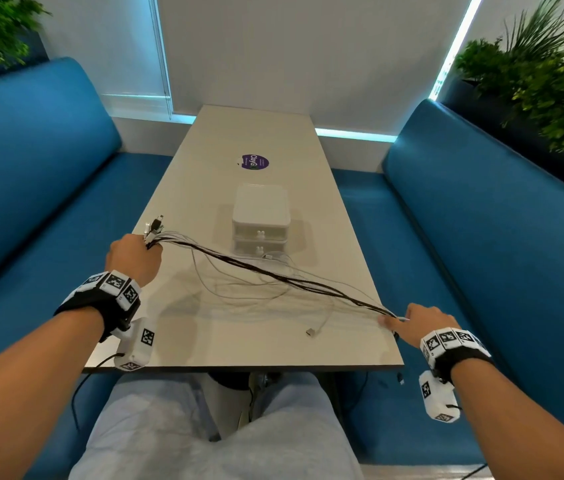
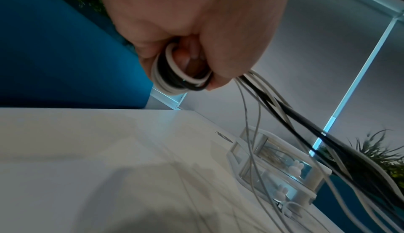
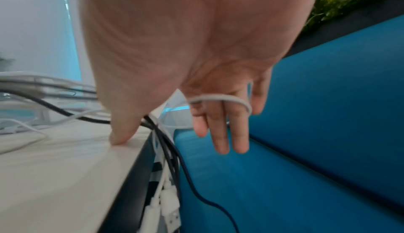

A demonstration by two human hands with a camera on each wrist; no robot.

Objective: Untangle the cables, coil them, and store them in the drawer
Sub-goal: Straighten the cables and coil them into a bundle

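1. Several mixed white and black cables (image 1: 273,275), bundled; count not determinable. The bundle runs slack across the pale rectangular table (image 1: 204,334) from one hand to the other, with loose white loops lying on the tabletop beneath it.
2. Left hand (image 1: 134,257): fist clamped round one end of the cables, raised off the table; plug ends (image 1: 154,227) stick up past the knuckles. The left wrist view shows white and black turns (image 2: 174,74) wound inside the curled fingers.
3. Right hand (image 1: 419,322): at the table's right edge. The right wrist view, blurred, shows fingers (image 3: 220,129) extended, thumb tip on the tabletop, one white strand (image 3: 218,97) looped across the fingers. White plugs (image 3: 168,200) hang below the edge; their ends are cut off.
4. Purple round sticker (image 1: 255,162) at the table's far middle: reads "Clay", remainder illegible.
5. White plastic two-drawer box (image 1: 261,220) with clear fronts, both drawers closed, mid-table beyond the cables. Contents not discernible.
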